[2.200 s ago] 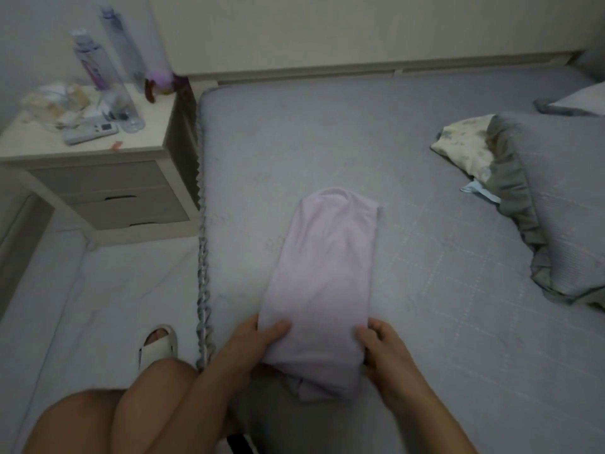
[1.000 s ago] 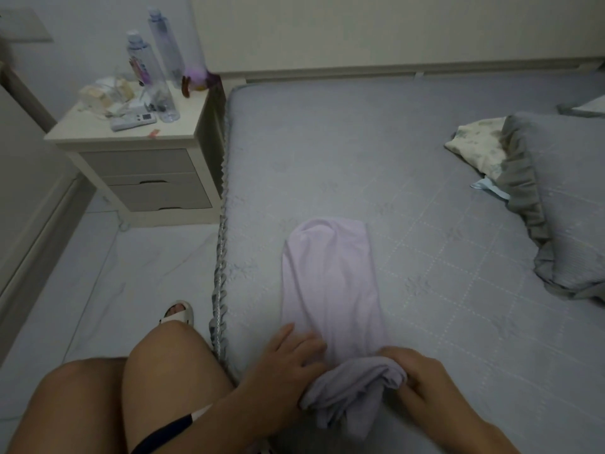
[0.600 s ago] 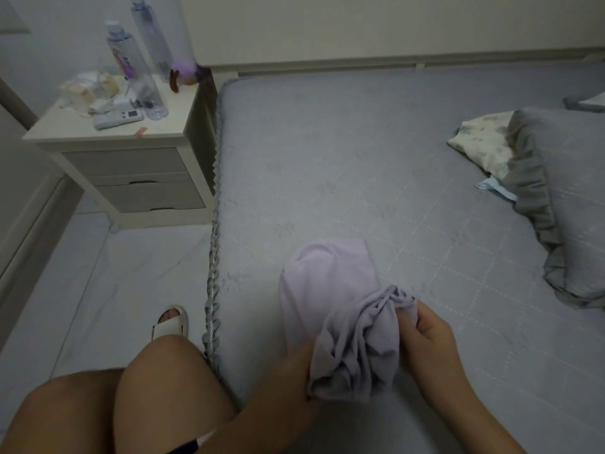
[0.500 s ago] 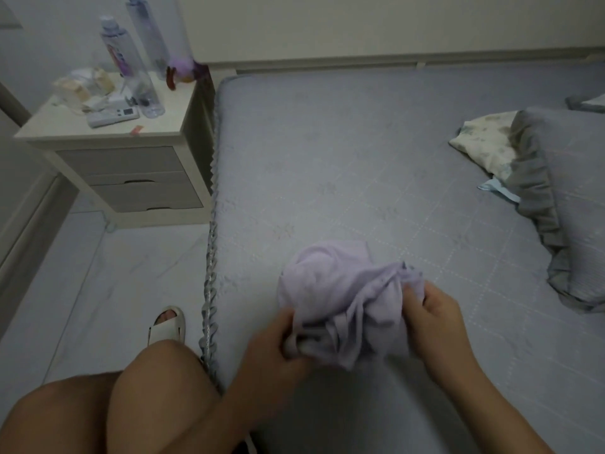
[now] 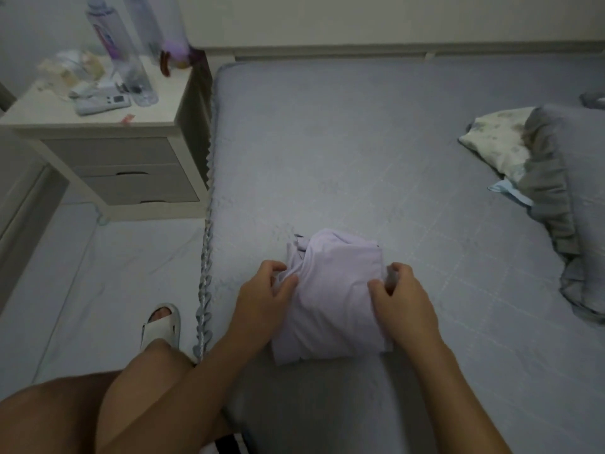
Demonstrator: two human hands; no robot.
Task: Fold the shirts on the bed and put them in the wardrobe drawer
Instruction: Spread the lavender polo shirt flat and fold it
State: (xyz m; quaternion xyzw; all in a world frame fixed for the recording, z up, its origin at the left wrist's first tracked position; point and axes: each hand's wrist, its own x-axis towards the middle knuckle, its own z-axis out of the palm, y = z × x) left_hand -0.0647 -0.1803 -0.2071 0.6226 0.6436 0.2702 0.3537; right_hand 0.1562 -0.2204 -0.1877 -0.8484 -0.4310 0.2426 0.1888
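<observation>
A pale lilac shirt [image 5: 334,290] lies folded into a short, thick bundle on the grey bed [image 5: 343,142], near the bed's left edge. My left hand [image 5: 265,296] pinches the bundle's upper left edge between thumb and fingers. On the other side, my right hand [image 5: 401,296] grips the upper right edge with curled fingers. A crumpled bit of fabric sticks out at the bundle's far left corner. No wardrobe or drawer of it is in view.
A white nightstand [image 5: 108,152] with two drawers stands left of the bed, holding bottles [image 5: 118,54] and a remote [image 5: 101,104]. A grey ruffled blanket [image 5: 569,198] and a floral pillow [image 5: 497,142] lie at the right. My bare knees [image 5: 98,404] and a white slipper [image 5: 160,326] are on the floor side.
The long shirt strip was lifted at its near end and folded over toward the far end. It now lies flat as a shorter bundle, with both hands holding its side edges.
</observation>
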